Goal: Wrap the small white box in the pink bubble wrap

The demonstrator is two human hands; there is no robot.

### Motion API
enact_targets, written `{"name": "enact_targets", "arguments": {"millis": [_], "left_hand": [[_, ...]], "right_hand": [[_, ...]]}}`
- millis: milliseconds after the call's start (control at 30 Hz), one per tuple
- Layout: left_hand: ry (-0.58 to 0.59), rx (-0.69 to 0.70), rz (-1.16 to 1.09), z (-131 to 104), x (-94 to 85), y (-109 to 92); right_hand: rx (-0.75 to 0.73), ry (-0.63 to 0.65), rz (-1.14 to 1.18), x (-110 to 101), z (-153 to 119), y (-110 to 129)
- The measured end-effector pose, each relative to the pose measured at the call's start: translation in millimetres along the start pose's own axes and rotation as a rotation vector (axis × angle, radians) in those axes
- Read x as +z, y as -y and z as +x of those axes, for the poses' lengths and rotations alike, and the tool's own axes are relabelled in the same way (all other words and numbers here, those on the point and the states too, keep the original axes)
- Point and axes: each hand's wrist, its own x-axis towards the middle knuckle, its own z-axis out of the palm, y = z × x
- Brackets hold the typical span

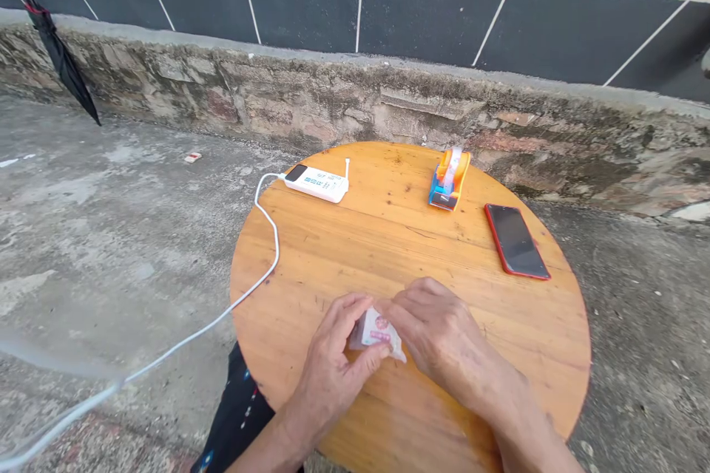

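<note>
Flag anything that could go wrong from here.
1. Slip: the small packet sits in the fingers of the left hand, with the right hand at its corner; uneven pressure between the hands might crumple or drop it.
2. Snag: the white cable runs off the table; a tug could drag the white device over the edge.
3. Knock: the phone lies near the right edge.

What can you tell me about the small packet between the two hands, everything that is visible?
The small packet looks like thin, whitish, partly see-through plastic, with pinkish-red printing and a greyer part at its left. One corner sticks out at lower right. The left hand holds it, thumb at its lower edge; the right hand meets its upper right, the exact grip hidden. It is above the near half of the round wooden table. I cannot tell whether it is sealed.
</note>
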Motion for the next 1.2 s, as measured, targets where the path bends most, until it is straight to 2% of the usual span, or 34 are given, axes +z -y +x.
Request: {"name": "enact_targets", "arguments": {"millis": [167,333,400,467,567,667,767,967,1200], "left_hand": [[0.009,-0.021,-0.010,-1.0,-0.2,0.2],[0.003,-0.018,-0.004,-1.1,1.2,1.0],[0.004,-0.027,0.002,-1.1,1.6,1.4],[0.001,-0.032,0.015,-1.4,1.7,1.8],[-0.014,-0.033,0.042,-2.2,1.5,2.0],[-0.027,-0.035,0.067,-3.3,1.2,1.3],[-0.024,-0.043,0.080,-3.6,1.0,0.1],[-0.010,-0.015,0.095,-2.3,1.6,1.2],[-0.003,0.010,0.078,-2.1,2.4,2.6]], "right_hand": [[-0.047,-0.055,-0.069,-1.0,-1.6,2.4],[-0.028,-0.135,0.063,-6.5,-3.0,-8.0],[0.055,-0.220,0.091,-8.8,-5.3,-18.0],[0.206,-0.257,0.099,-9.3,-8.6,-28.9],[0.343,-0.090,0.161,-6.9,-14.2,-40.8],[0.313,0.097,0.197,-4.0,-18.9,-43.0],[0.277,0.189,0.220,-5.3,-20.9,-37.9],[0.248,0.226,0.249,-13.3,-20.6,-24.7],[0.253,0.195,0.132,-6.3,-14.9,-13.8]]}}
